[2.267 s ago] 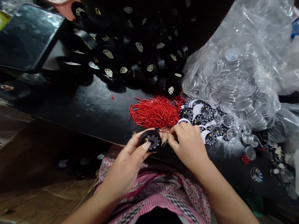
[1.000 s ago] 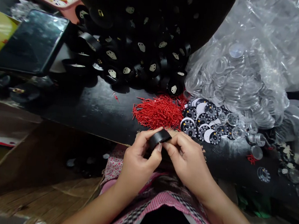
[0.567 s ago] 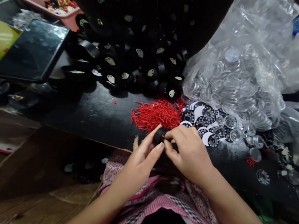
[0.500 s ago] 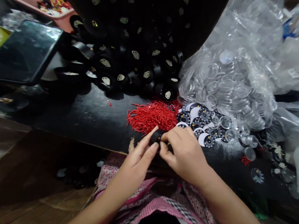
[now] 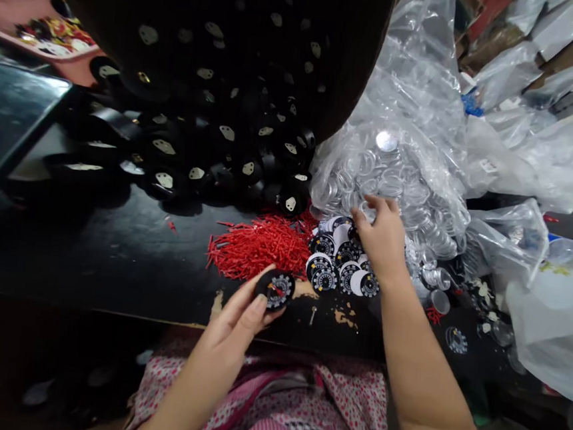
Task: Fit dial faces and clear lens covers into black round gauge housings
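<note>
Gauge [image 5: 274, 289]: small black round case, dial face up with a red needle on it, pinched between thumb and fingertips of left hand [image 5: 237, 318], just above the near edge of the bench [image 5: 112, 253]. Fingers closed on its rim, grip firm.

Change noted: half a second ago both hands were closed together on the case, seen edge-on, the right working at it. Now the right hand [image 5: 384, 233] has let go and moved away to the pile of clear lenses [image 5: 399, 191] spilling from the plastic bag [image 5: 428, 87]. Its fingers are curled down among the lenses; whether one is already pinched, cannot tell. Case has also been turned from edge-on to face-up.

Judgement: needle looks fitted, and the gauge appears ready for a cover, with the left hand presenting the open face.

Surroundings: printed dials [image 5: 339, 266] lie in a loose heap between the two hands, touching the wrist side of the right hand. Red needles [image 5: 258, 246] heaped just left of the dials, close beyond the gauge. Black cases [image 5: 222, 149] piled behind, spilling from a dark sack. Pink tray [image 5: 13, 10] far left, well apart. Patterned cloth [image 5: 300, 403] on the lap below.
</note>
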The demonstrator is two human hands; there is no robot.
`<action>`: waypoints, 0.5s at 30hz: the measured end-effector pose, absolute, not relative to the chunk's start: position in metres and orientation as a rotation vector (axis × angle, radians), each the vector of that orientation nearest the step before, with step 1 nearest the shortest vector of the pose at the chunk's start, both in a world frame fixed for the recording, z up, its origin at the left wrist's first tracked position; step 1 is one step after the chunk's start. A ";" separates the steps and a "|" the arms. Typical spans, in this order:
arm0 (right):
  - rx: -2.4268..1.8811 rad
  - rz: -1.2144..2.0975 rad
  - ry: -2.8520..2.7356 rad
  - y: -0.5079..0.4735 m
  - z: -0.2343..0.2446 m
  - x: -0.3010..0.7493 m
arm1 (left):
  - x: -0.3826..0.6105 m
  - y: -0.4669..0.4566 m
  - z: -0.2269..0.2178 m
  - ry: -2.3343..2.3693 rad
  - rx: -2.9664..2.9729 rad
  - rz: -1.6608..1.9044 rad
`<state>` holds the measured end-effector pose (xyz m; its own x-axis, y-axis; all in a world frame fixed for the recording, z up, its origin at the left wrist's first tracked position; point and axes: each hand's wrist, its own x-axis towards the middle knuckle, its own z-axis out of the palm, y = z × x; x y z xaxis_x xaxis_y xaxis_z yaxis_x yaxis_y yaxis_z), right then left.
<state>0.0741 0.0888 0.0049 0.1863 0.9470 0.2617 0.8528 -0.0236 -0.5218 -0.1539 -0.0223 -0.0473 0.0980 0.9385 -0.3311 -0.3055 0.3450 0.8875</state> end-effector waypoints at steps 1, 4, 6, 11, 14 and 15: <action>-1.915 0.175 -1.683 0.101 -0.001 0.085 | -0.152 -0.023 -0.048 1.039 0.706 1.015; -1.901 0.122 -1.705 0.123 -0.012 0.108 | -0.148 -0.023 -0.048 0.969 0.656 0.947; -1.865 0.086 -1.691 0.121 -0.011 0.111 | -0.146 -0.021 -0.044 0.966 0.610 0.956; -1.705 0.014 -1.697 0.067 0.007 0.073 | -0.144 -0.009 -0.033 0.849 0.343 0.945; -1.420 0.201 -2.074 0.026 0.012 0.033 | -0.144 -0.002 -0.029 0.806 0.188 0.936; -1.364 0.237 -2.147 0.015 0.012 0.022 | -0.144 -0.001 -0.029 0.806 0.165 0.942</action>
<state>0.0223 0.0149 0.0120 -0.3103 0.8737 0.3746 0.7712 0.4617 -0.4382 -0.1438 -0.0012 -0.0291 0.3266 0.7735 -0.5432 -0.6570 0.5989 0.4579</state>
